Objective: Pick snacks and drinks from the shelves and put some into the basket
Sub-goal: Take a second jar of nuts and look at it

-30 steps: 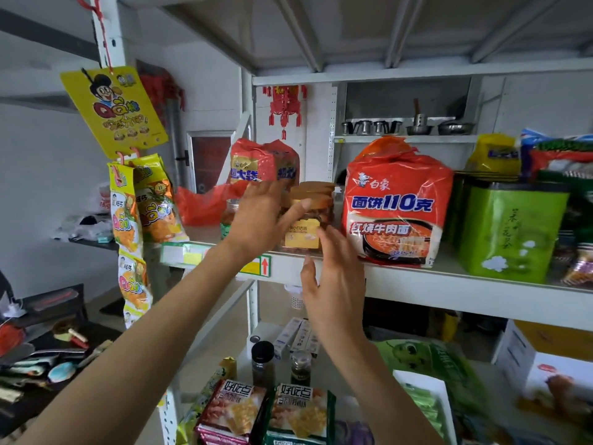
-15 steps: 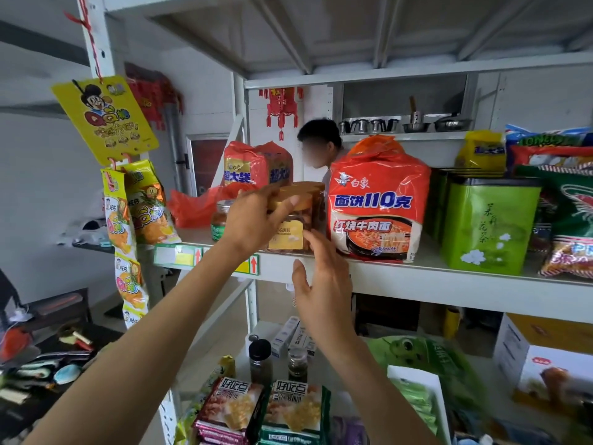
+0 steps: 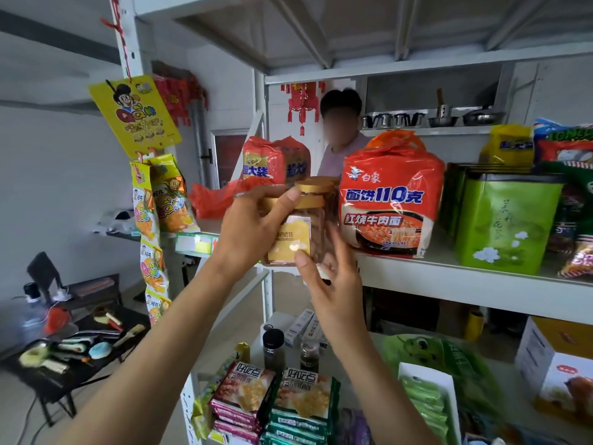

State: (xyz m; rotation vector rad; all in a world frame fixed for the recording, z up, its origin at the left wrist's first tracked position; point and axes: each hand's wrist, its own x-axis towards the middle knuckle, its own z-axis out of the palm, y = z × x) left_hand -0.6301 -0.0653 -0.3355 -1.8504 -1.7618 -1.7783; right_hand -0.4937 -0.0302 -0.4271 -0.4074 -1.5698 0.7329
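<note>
The head camera looks at a white metal shelf (image 3: 449,277) stocked with packaged food. Both hands are on a clear plastic jar with a gold screw lid and a yellow label (image 3: 296,232), held at the shelf's front edge, just left of a large red and white bag of instant noodles (image 3: 390,194). The left hand (image 3: 250,232) grips the jar from its left side, fingers curled round the body and the thumb lying up against the lid. The right hand (image 3: 333,284) comes in from below and the right, its thumb pressed on the lower edge of the label and its fingers behind the jar; it looks to be supporting the base, though whether the bottom rests on the shelf or has lifted off it I cannot tell. A second gold-lidded jar (image 3: 319,186) stands just behind.

As for progress, the task looks to be in an early picking step: one item is gripped and nothing is seen placed. No basket shows in this view, so how much it already holds cannot be judged. What remains is to carry this jar to the basket, then choose further snacks and a drink; green and pink biscuit packs (image 3: 276,403) lie on the lower shelf.
</note>
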